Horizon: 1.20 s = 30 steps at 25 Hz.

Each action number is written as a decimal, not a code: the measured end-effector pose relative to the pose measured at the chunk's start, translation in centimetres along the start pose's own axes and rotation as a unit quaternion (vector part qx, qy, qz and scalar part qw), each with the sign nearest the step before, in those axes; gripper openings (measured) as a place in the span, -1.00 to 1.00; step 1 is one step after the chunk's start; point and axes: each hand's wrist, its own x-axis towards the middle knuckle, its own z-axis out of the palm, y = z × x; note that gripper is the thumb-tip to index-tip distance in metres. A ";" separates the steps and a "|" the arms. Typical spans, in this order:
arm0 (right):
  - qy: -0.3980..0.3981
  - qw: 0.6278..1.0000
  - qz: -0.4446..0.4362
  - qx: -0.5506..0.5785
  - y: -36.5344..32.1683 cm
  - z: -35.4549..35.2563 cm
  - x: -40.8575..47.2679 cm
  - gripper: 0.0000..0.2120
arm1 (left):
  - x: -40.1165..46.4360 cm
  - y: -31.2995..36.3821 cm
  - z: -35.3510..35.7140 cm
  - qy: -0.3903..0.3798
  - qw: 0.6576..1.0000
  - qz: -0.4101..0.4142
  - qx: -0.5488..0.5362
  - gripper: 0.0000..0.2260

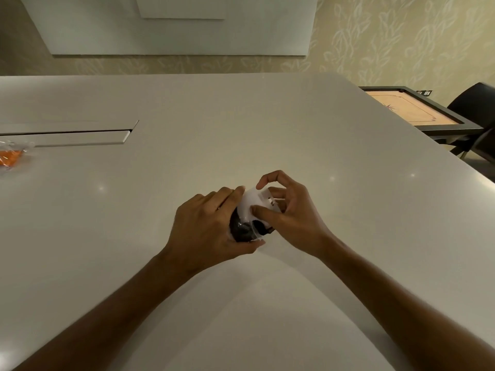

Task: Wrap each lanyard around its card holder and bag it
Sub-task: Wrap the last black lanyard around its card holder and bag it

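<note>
- The left hand (pixel 206 223) curls round the lower, dark end of the bundle, thumb beneath and fingers over the top; its grip is closed on the card holder (pixel 253 203) and the black lanyard (pixel 245 228) wound about it.
- The right hand (pixel 289 212) meets the bundle from the other side: its thumb presses on the white face of the card holder, its forefinger arches over the upper edge, and its other fingers curl behind, so this grip pinches the holder's upper end.
- The bundle sits between the two hands at the middle of the tabletop (pixel 267 116); whether it rests on the surface is unclear.
- Its long axis runs slantwise, from the dark wound end near the person up to the white end farther off and to the right.
- A clear film seems to glint round the dark end; it may be a bag's mouth, though the view is too blurred to be sure.
- Judging from this, the coming move runs along that axis, the left hand steadying the wound end while the right feeds or tucks from the far end.
- Well apart, at the tabletop's left edge, lies a clear bag (pixel 12 155) with something orange inside, likely one already packed.
</note>
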 end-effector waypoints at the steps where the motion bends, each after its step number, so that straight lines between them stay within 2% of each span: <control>1: -0.004 1.000 0.010 0.009 0.2 0.4 -0.2 -0.68 | 0.0 0.1 0.0 -0.004 1.000 -0.008 0.002 -0.20; 6: -0.005 1.000 0.024 0.019 0.2 1.4 -0.7 -0.64 | 0.1 -0.2 -0.4 -0.015 0.997 -0.059 -0.046 -0.22; 7: 0.011 1.000 0.011 -0.012 0.1 1.0 -0.6 -0.66 | 0.1 -0.3 -0.6 -0.013 0.996 -0.072 -0.055 -0.22; 9: 0.044 0.995 -0.007 -0.090 -0.1 -0.1 0.0 -0.84 | 0.1 -0.6 -0.8 -0.006 0.994 -0.095 -0.061 -0.21; 10: 0.038 0.993 -0.002 -0.108 -0.2 -0.6 0.2 -0.90 | 0.0 -0.6 -0.8 -0.002 0.993 -0.106 -0.061 -0.20; 16: -0.073 0.995 0.016 -0.061 0.6 0.3 0.0 -0.88 | 0.0 -0.2 -0.6 0.004 0.992 -0.098 -0.082 -0.19; 20: -0.105 0.993 0.061 -0.005 0.7 0.5 0.0 -0.78 | 0.1 -0.6 -0.8 0.010 0.992 -0.118 -0.054 -0.18; 22: -0.128 0.989 0.070 0.009 0.3 0.3 0.0 -0.73 | 0.2 -0.8 -0.9 0.001 0.991 -0.126 -0.043 -0.12; 24: -0.122 0.991 0.051 -0.005 0.2 0.4 -0.1 -0.80 | 0.4 -1.2 -1.1 -0.036 0.986 -0.152 -0.066 -0.01; 26: -0.102 0.994 0.020 -0.022 0.5 0.3 -0.1 -0.92 | 0.7 -2.0 -1.7 -0.095 0.959 -0.207 -0.167 0.04; 27: -0.098 0.995 0.007 -0.025 0.6 0.2 -0.1 -0.94 | 0.9 -2.6 -2.2 -0.119 0.931 -0.239 -0.249 -0.02; 30: -0.077 0.996 -0.017 -0.028 0.6 0.1 -0.1 -0.93 | 1.0 -4.6 -3.0 -0.113 0.842 -0.289 -0.440 -0.51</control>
